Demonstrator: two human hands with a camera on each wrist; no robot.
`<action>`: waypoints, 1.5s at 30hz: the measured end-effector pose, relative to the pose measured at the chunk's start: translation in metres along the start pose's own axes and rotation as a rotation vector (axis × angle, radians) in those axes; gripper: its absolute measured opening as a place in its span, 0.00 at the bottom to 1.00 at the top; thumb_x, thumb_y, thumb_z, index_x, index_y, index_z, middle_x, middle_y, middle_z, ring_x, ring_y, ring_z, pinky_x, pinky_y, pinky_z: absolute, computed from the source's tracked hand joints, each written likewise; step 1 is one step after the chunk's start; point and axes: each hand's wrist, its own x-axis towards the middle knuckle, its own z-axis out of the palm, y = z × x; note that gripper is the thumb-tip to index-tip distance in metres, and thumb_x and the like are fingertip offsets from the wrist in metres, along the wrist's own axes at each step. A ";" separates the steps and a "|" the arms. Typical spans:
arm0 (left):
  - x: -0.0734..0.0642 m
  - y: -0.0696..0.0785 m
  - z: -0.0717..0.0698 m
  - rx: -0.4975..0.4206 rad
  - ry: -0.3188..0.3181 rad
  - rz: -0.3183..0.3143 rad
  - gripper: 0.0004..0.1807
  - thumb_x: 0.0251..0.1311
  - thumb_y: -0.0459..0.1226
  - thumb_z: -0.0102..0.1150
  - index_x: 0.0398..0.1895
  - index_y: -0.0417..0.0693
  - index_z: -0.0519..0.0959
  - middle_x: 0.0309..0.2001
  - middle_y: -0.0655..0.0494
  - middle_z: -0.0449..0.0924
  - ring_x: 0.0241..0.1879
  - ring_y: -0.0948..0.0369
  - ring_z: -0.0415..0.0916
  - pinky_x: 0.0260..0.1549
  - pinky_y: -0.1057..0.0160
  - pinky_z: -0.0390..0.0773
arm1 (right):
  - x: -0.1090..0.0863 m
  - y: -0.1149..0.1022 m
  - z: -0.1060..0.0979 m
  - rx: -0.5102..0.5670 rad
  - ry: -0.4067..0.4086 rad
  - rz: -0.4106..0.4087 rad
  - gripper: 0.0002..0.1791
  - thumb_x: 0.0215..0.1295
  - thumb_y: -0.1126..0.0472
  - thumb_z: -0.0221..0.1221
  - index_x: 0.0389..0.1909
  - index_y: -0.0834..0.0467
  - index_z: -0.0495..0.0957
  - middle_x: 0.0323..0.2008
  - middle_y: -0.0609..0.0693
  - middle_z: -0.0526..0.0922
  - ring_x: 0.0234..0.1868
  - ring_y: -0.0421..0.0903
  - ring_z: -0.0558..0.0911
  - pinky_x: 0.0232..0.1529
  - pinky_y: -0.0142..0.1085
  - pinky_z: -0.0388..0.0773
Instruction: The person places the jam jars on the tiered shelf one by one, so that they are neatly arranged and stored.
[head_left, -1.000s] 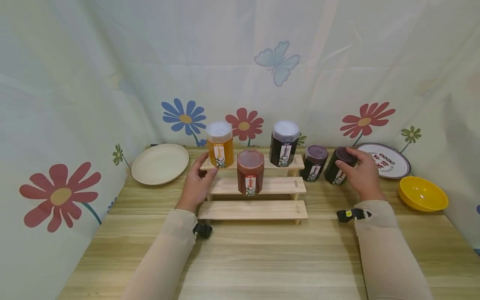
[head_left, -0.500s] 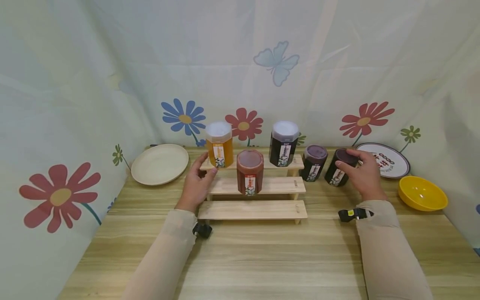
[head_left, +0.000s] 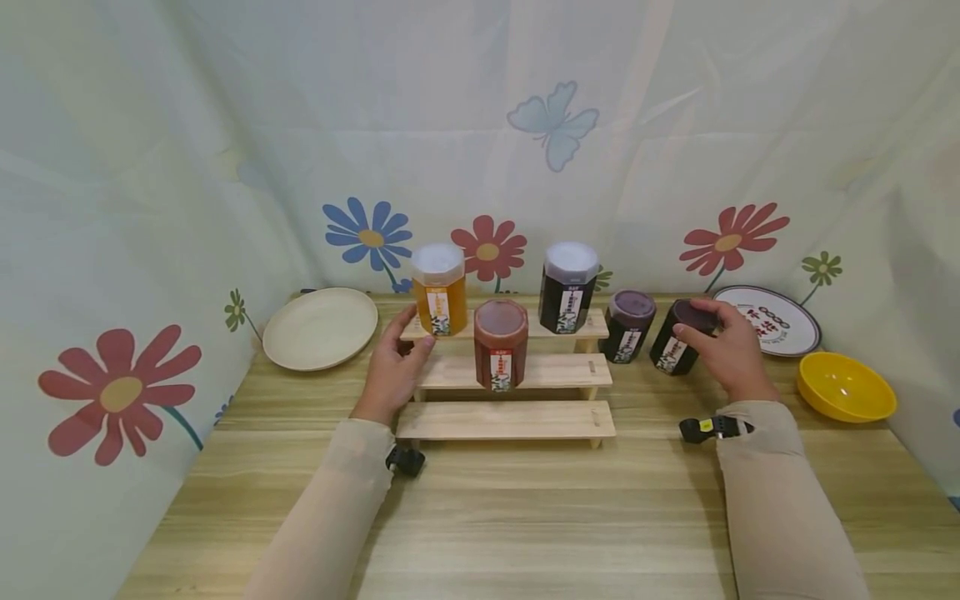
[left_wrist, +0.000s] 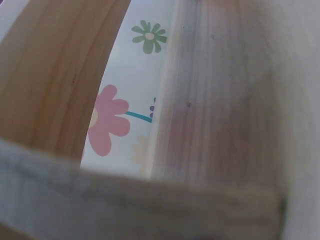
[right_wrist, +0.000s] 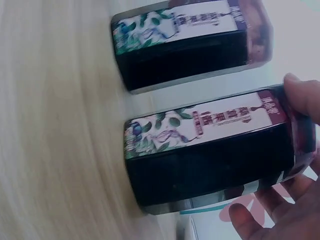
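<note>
My right hand [head_left: 729,350] grips a dark jar [head_left: 673,357] with a purplish lid, thumb on the near side of its top and fingers round the far side. In the right wrist view this jar [right_wrist: 215,165] shows a white label with leaves; a similar dark jar [right_wrist: 190,47] lies beside it, apart. My left hand [head_left: 392,367] holds the left end of the stepped wooden rack [head_left: 506,419], thumb in front, close to the orange jar [head_left: 442,304]. The left wrist view shows only rack boards [left_wrist: 215,100], no fingers.
On the rack stand a reddish-brown jar [head_left: 501,333] and a dark jar with a whitish lid [head_left: 568,287]. Another dark jar [head_left: 628,333] stands right of the rack. A cream plate [head_left: 318,329] lies at left; a patterned plate [head_left: 795,325] and yellow bowl [head_left: 843,387] at right.
My right hand and its dark jar have shifted slightly to the right and towards me, widening the gap to the dark jar beside it. The left hand stays in place.
</note>
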 end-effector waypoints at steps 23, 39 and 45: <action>-0.001 0.000 0.000 -0.001 -0.011 0.011 0.36 0.78 0.50 0.58 0.84 0.64 0.59 0.80 0.52 0.63 0.57 0.48 0.77 0.49 0.55 0.78 | -0.027 -0.057 -0.032 -0.137 -0.199 -0.039 0.39 0.67 0.44 0.72 0.74 0.56 0.73 0.68 0.67 0.73 0.61 0.66 0.76 0.54 0.43 0.84; 0.000 0.002 -0.001 -0.008 -0.016 -0.015 0.36 0.78 0.49 0.57 0.84 0.66 0.58 0.80 0.54 0.62 0.59 0.47 0.76 0.54 0.50 0.77 | -0.060 -0.098 -0.040 -0.100 -0.547 -0.346 0.24 0.60 0.61 0.77 0.58 0.54 0.85 0.60 0.55 0.83 0.53 0.48 0.81 0.47 0.32 0.83; -0.007 0.020 -0.001 -0.008 -0.030 -0.058 0.36 0.80 0.42 0.55 0.86 0.57 0.55 0.81 0.49 0.60 0.62 0.44 0.75 0.56 0.49 0.76 | -0.063 -0.106 -0.025 -0.025 -0.693 -0.452 0.22 0.60 0.63 0.77 0.56 0.52 0.85 0.59 0.54 0.84 0.55 0.43 0.80 0.48 0.36 0.84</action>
